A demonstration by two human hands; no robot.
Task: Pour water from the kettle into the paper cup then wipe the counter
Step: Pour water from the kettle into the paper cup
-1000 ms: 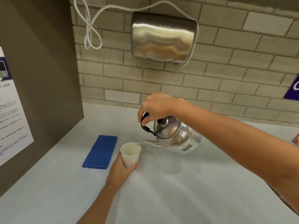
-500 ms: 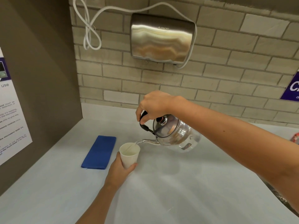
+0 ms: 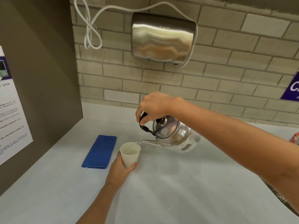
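Note:
A shiny steel kettle (image 3: 176, 136) hangs tilted above the white counter (image 3: 178, 188), its spout over the rim of a white paper cup (image 3: 130, 155). A thin stream of water runs from the spout into the cup, which holds some water. My right hand (image 3: 153, 107) grips the kettle's black handle from above. My left hand (image 3: 120, 170) wraps the cup's lower part from the near side, and the cup stands on the counter. A folded blue cloth (image 3: 100, 151) lies flat just left of the cup.
A steel hand dryer (image 3: 163, 36) with a looped white cord hangs on the brick wall above the kettle. A brown side panel with a printed notice (image 3: 11, 110) closes off the left. A purple sign (image 3: 291, 88) and a colourful item (image 3: 295, 139) sit at the far right.
The kettle stays tilted over the cup and water keeps running in. Both hands hold their grips in nearly the same place.

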